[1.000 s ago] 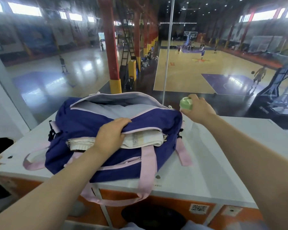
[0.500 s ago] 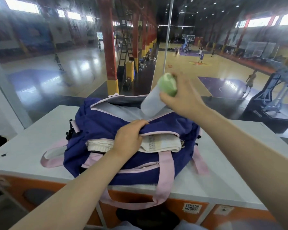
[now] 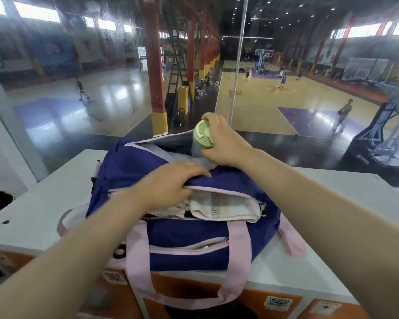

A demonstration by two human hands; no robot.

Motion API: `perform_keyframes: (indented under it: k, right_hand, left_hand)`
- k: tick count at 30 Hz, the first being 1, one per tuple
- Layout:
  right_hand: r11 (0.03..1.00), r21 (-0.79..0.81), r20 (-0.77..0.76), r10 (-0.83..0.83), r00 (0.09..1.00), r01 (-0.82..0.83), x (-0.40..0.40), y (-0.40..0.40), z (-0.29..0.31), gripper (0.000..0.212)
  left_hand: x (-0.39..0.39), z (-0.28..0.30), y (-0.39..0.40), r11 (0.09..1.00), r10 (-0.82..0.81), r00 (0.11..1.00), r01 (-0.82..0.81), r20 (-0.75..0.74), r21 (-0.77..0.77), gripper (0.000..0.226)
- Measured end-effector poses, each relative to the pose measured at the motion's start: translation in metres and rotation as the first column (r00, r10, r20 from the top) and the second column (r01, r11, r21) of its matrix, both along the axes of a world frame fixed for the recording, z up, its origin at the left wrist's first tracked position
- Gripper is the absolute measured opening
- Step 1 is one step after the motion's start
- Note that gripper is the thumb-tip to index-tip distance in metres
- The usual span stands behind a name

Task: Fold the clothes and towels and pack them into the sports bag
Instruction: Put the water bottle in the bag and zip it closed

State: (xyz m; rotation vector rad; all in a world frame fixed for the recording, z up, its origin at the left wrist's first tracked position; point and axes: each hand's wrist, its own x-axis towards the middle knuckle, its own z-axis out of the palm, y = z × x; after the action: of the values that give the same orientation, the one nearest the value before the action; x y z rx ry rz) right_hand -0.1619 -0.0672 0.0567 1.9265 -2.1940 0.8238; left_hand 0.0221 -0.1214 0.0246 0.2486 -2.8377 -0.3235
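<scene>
The soft, limp sports bag (image 3: 194, 240) is held open at its rim by the left hand (image 3: 171, 183), fingers curled on the fabric, while the rigid, smooth bottle (image 3: 202, 140) is gripped below its cap by the right hand (image 3: 226, 143).

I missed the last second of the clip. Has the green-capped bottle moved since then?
Yes. The right hand has carried the bottle from beyond the sports bag's right end into its open top.

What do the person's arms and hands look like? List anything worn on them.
Both forearms are bare as far as the picture shows: no sleeves, gloves, watch or bracelets. The left hand and right hand show no rings on the fingers in view. Fingernails look short and plain.
</scene>
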Motion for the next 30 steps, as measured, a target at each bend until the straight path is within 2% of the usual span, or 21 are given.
perform_keyframes:
  k: [1,2,3,4,5,6,7,8,9,10,12,14,16,18,20,22,24,26,28,30]
  right_hand:
    - [1.000,-0.005,0.042,-0.015,0.999,0.015,-0.003,-0.001,0.000,0.072]
    - [0.999,-0.008,0.068,-0.030,0.997,0.031,-0.006,-0.002,0.000,0.072]
    - [0.999,-0.015,0.085,-0.034,0.996,0.035,-0.009,-0.003,-0.001,0.073]
    - [0.999,-0.022,0.098,-0.031,0.995,0.033,-0.011,-0.003,-0.002,0.073]
    - [0.999,-0.029,0.115,-0.022,0.993,0.025,-0.013,-0.003,-0.003,0.074]
    - [0.999,-0.033,0.133,-0.012,0.991,0.017,-0.015,-0.004,-0.003,0.075]
    - [0.999,-0.036,0.148,-0.002,0.989,0.008,-0.017,-0.005,-0.004,0.075]
    - [0.999,-0.038,0.156,0.007,0.988,-0.001,-0.018,-0.006,-0.005,0.076]
    - [0.999,-0.043,0.157,0.014,0.987,-0.007,-0.019,-0.006,-0.005,0.076]
    - [0.999,-0.052,0.147,0.016,0.989,-0.009,-0.021,-0.007,-0.005,0.076]
    - [0.997,-0.075,0.103,0.031,0.994,-0.023,-0.025,-0.007,-0.007,0.077]
    - [0.990,-0.062,0.032,0.132,0.991,-0.130,-0.026,-0.007,-0.008,0.076]
    - [0.959,0.023,-0.121,0.283,0.951,-0.282,-0.027,-0.012,-0.009,0.069]
    - [0.932,0.134,-0.257,0.360,0.897,-0.336,-0.026,-0.025,-0.009,0.062]
    - [0.942,0.163,-0.234,0.326,0.916,-0.293,-0.023,-0.040,-0.005,0.061]
    - [0.965,0.182,-0.159,0.217,0.963,-0.187,-0.022,-0.055,0.002,0.062]
    - [0.960,0.275,-0.145,0.092,0.985,-0.049,-0.022,-0.068,0.015,0.059]
    - [0.904,0.418,-0.152,-0.032,0.988,0.094,-0.022,-0.079,0.030,0.056]
    - [0.821,0.548,-0.098,-0.125,0.987,0.159,-0.018,-0.087,0.034,0.051]
    - [0.809,0.574,-0.134,-0.065,0.989,0.130,-0.010,-0.091,0.024,0.050]
  left_hand:
    - [0.005,0.014,-0.010,0.993,-0.081,0.991,0.071,0.108,0.096,0.040]
    - [0.007,0.026,-0.021,0.974,-0.115,0.988,0.093,0.099,0.205,0.046]
    - [0.007,0.036,-0.031,0.949,-0.091,0.996,0.087,0.001,0.304,0.045]
    - [0.001,0.043,-0.044,0.941,-0.011,0.989,0.060,-0.148,0.332,0.037]
    - [-0.009,0.048,-0.057,0.963,0.097,0.956,-0.021,-0.275,0.268,0.026]
    - [-0.022,0.049,-0.073,0.976,0.194,0.933,-0.154,-0.304,0.153,0.018]
    - [-0.035,0.049,-0.084,0.960,0.278,0.935,-0.276,-0.220,0.039,0.026]
    - [-0.048,0.047,-0.093,0.936,0.346,0.936,-0.349,-0.062,-0.051,0.041]
    - [-0.059,0.044,-0.101,0.925,0.375,0.923,-0.366,0.087,-0.107,0.048]
    - [-0.070,0.042,-0.107,0.924,0.373,0.916,-0.352,0.149,-0.146,0.040]
    - [-0.085,0.041,-0.113,0.921,0.362,0.925,-0.335,0.113,-0.200,0.006]
    - [-0.096,0.044,-0.120,0.932,0.341,0.940,-0.334,0.027,-0.142,0.026]
    - [-0.101,0.048,-0.127,0.946,0.322,0.947,-0.322,-0.014,-0.019,0.026]
    - [-0.101,0.051,-0.133,0.945,0.327,0.945,-0.327,-0.011,0.016,0.025]
    - [-0.100,0.050,-0.139,0.939,0.343,0.939,-0.342,-0.015,0.035,0.024]
    - [-0.101,0.051,-0.146,0.934,0.355,0.933,-0.352,-0.057,0.057,0.023]
    - [-0.106,0.055,-0.155,0.923,0.384,0.918,-0.380,-0.098,0.055,0.026]
    - [-0.115,0.061,-0.164,0.906,0.423,0.898,-0.420,-0.121,0.048,0.029]
    - [-0.124,0.063,-0.170,0.901,0.433,0.893,-0.430,-0.124,0.048,0.035]
    - [-0.133,0.060,-0.172,0.905,0.425,0.898,-0.420,-0.110,0.067,0.039]
